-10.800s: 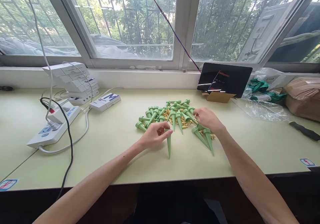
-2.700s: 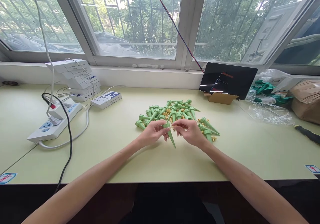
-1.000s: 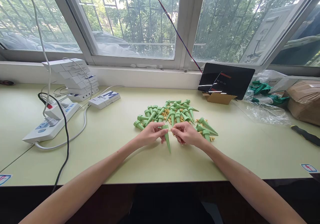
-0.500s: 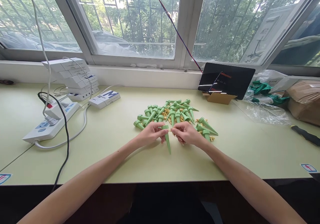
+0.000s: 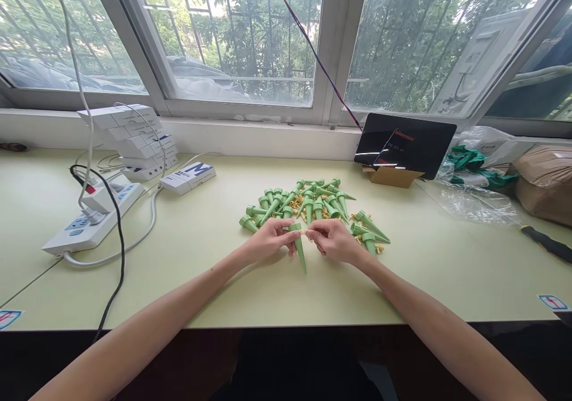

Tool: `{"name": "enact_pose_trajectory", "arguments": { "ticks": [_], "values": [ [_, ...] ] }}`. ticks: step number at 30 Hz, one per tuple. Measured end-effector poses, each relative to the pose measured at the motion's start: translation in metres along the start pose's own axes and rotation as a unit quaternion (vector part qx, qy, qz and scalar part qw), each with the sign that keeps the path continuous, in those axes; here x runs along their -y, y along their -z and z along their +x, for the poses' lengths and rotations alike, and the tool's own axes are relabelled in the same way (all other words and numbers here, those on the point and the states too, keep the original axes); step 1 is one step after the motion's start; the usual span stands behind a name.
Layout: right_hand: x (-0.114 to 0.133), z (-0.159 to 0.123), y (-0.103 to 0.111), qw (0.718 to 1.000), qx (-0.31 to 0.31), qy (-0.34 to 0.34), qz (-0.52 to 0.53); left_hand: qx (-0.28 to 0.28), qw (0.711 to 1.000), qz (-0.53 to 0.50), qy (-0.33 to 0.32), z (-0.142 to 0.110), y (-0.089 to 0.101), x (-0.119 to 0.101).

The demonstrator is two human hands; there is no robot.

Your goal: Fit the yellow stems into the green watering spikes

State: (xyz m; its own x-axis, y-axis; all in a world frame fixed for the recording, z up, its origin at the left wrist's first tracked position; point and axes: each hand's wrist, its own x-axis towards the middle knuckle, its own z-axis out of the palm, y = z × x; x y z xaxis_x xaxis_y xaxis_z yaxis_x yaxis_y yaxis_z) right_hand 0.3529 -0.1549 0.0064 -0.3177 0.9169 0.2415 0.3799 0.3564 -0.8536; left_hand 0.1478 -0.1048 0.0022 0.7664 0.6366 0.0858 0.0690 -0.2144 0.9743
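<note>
Hands met in front of the pile. Right hand (image 5: pixel 333 239), over the loose parts several seconds earlier, had come in beside left hand (image 5: pixel 270 239); over the last half second, hardly any shift. Both were therefore engaged at one light-green tapered plastic spike (image 5: pixel 300 255).

Left gripped the spike near its wide top, thumb across, point slanting down toward the near edge of the pale yellow-green worktop (image 5: pixel 223 294). Right, thumb and forefinger pinched, held a small pale yellow piece (image 5: pixel 304 232) at the spike's top; whether seated in it or only touching, could not tell.

Pose: forearms converged from the lower corners, backs of hands partly up, fingers curled.

Beyond and to the right lay green plastic spikes (image 5: pixel 308 201) with small yellow plastic pieces (image 5: pixel 379 249) scattered among them.
</note>
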Motion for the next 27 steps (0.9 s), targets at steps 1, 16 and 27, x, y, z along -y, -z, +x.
{"name": "enact_pose_trajectory", "arguments": {
  "ticks": [1,16,27],
  "values": [
    [0.0000,0.0003,-0.0001,1.000,0.002,-0.004,0.003,-0.001,1.000,0.000,0.001,0.0001,-0.0001,0.0001],
    [-0.0010,0.0008,0.0016,0.996,0.031,-0.048,0.062,-0.031,0.999,0.027,0.005,-0.0008,-0.0021,-0.0033],
    [-0.0014,0.0009,0.0016,0.997,0.027,-0.037,0.060,-0.059,0.998,0.016,0.002,-0.0010,-0.0041,-0.0039]
  ]
}}
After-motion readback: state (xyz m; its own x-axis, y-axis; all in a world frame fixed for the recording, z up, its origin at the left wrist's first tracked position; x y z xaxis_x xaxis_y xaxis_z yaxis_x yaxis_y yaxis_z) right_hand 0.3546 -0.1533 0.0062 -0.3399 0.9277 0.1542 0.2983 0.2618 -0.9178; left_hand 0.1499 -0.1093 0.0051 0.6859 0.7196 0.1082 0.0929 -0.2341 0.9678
